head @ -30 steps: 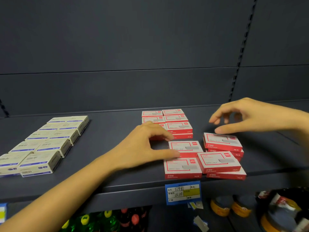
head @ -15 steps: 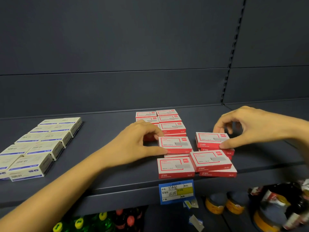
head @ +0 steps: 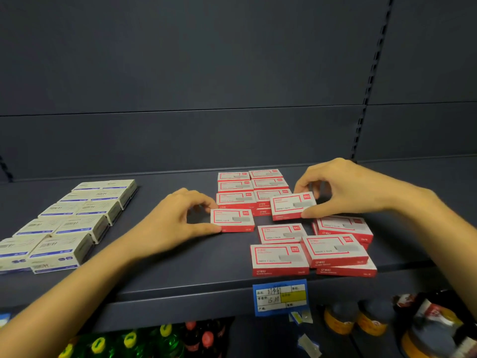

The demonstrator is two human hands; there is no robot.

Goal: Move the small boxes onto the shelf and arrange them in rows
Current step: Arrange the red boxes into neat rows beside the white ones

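Note:
Small red-and-white boxes lie on the dark shelf. My left hand pinches one red box by its left end, in front of the left column of the back rows. My right hand pinches another red box between thumb and fingers, held tilted just above the right column. Several loose red boxes lie unevenly stacked near the shelf's front edge.
Two rows of white-and-blue boxes fill the left of the shelf. A blue price tag hangs on the front edge. Bottles and jars stand on the level below. A slotted upright runs up the back panel.
Both hands have each picked up a red box from the loose front pile. The left carried its box leftward; the right lifted its box back toward the arranged rows.

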